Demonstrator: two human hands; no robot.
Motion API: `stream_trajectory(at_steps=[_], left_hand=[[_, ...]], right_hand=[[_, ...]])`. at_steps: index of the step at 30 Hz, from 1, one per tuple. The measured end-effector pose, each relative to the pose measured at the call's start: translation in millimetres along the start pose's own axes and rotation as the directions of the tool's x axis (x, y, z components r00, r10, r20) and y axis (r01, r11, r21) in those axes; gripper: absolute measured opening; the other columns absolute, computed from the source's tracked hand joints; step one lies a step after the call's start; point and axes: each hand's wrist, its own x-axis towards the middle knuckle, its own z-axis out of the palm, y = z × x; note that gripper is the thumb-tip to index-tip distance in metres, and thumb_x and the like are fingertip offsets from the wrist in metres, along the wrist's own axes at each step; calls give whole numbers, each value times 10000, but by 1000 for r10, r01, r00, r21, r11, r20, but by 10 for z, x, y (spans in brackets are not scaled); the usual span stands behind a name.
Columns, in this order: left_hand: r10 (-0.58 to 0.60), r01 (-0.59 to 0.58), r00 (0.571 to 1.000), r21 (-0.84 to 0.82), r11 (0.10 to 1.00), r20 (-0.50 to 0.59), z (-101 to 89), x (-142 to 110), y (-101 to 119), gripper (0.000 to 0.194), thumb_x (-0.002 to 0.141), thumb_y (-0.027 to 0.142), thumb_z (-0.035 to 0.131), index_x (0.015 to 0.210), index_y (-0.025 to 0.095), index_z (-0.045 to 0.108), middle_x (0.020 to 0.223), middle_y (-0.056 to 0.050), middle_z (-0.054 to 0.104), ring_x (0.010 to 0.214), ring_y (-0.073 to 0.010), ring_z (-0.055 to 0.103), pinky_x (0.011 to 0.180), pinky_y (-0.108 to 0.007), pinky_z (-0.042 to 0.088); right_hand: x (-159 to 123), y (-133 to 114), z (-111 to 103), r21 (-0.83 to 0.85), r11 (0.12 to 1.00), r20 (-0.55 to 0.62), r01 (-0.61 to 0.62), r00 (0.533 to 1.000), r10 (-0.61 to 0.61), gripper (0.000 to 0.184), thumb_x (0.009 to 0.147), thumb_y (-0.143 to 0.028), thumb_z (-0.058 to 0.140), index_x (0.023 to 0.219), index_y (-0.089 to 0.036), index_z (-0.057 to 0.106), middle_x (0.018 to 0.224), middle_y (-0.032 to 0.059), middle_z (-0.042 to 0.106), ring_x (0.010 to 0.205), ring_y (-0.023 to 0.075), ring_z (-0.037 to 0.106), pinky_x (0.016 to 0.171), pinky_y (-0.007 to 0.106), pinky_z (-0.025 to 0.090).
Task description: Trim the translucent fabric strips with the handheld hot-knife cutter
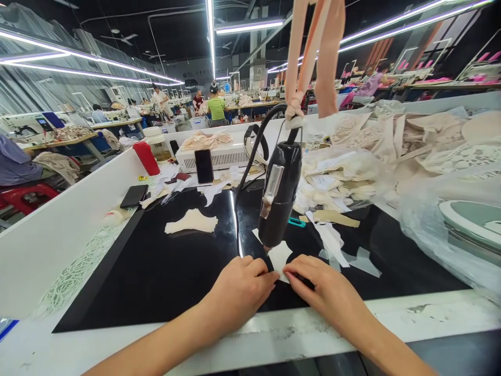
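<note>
A small cream fabric piece [280,255] lies on the glossy black work surface [188,277], just under the tip of a hanging black corded hand tool [279,193]. My left hand [245,284] is closed, its fingertips pinching the near left edge of the fabric. From the other side, my right hand [319,279] pinches the near right edge between thumb and fingers. The two hands' fingertips almost meet. Pink fabric strips [309,57] tied to its top hold the tool up, so neither hand touches it. Its exact kind I cannot tell.
A stack of cream cut pieces [191,221] lies left. Right are white scraps [329,240], a teal cutter [296,222], fabric heaps [340,177] and an iron [475,224] by clear plastic. Phones [204,166], a red object [146,158] and a low white wall [78,219] border the surface.
</note>
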Motion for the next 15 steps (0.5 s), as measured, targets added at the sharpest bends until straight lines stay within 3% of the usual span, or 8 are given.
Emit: stream_trajectory(at_steps=[5,11,15], left_hand=[[-19,19,1000,-23,1000,1,10,1,18,215,1060,274,539,1220,236,678,943,-27,660,807,-200,614,685,-353,481],[-79,79,997,-73,994,10,34,-11,14,213,1051,310,572,1215,259,698,863,-12,655,782,-196,623,687,-338,479],[-88,89,996,-90,992,14,49,-8,6,202,1040,300,592,1199,263,711,844,-12,653,771,-198,614,688,-332,461]], right_hand=[[118,-65,-101,131,984,-47,-116,991,123,197,965,-313,545,833,-262,683,825,12,696,731,187,655,652,316,507],[469,-26,-179,351,913,-44,-206,971,235,233,944,-427,537,873,-239,656,615,-23,705,449,154,617,498,286,513],[781,27,-164,490,849,-118,-198,950,289,275,945,-491,521,839,-243,576,753,16,749,615,195,746,568,308,599]])
